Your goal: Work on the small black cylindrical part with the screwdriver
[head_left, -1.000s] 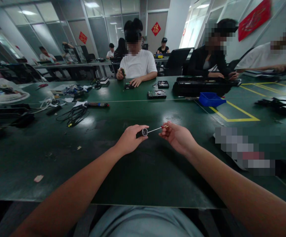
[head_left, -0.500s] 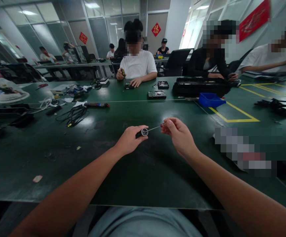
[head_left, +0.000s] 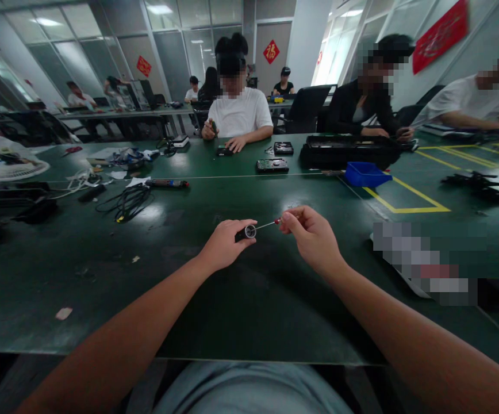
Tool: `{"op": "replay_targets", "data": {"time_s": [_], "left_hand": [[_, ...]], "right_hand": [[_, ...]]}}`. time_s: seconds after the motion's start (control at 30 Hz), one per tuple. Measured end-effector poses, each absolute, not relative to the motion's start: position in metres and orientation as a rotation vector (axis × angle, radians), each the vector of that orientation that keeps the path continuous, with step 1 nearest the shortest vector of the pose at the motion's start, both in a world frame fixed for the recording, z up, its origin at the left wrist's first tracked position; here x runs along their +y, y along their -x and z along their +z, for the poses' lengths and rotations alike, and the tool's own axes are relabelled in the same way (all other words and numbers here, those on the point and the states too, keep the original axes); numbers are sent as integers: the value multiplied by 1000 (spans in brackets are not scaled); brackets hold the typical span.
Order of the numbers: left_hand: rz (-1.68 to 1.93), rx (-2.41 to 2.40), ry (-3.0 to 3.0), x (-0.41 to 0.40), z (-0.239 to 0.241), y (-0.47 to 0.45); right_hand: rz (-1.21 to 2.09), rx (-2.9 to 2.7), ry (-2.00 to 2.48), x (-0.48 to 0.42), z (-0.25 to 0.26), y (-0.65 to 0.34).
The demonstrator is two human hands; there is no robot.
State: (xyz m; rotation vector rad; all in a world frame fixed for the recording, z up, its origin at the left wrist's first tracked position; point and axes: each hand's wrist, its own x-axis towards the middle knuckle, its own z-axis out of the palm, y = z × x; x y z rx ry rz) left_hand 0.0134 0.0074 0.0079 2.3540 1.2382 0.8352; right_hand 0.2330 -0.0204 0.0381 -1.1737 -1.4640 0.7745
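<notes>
Above the green table (head_left: pixel 249 299), my left hand (head_left: pixel 223 244) is closed around a dark cylindrical part (head_left: pixel 250 232) with a pale ring at its end. The round end faces right, towards my other hand. My right hand (head_left: pixel 312 233) pinches the handle of a thin screwdriver (head_left: pixel 267 225); the fingers cover most of that handle, and a bit of red shows at its front. The metal shaft points left, and its tip reaches into the round end of the part. What the tip touches inside is too small to see.
Black cables (head_left: pixel 126 201) and a pen-like electric tool (head_left: pixel 167 183) lie at left. A hard drive (head_left: pixel 272 165), a blue bin (head_left: pixel 368 173) and a long black housing (head_left: pixel 348 150) stand ahead. A co-worker (head_left: pixel 241 115) sits opposite, handling a small device.
The fingers of my right hand have shifted on the screwdriver handle, and its red front now shows more clearly. My left hand keeps its hold on the part. The view has moved slightly.
</notes>
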Motion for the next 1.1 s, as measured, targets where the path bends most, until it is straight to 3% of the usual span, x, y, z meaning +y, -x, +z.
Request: {"op": "replay_targets", "data": {"time_s": [0.3,1.1], "left_hand": [[834,1250,-2327,7,10,-12],[833,1248,-2348,9,6,-12]], "right_hand": [[507,-1698,1293,-27,40,-237],[742,-1800,1262,-31,40,-234]]}}
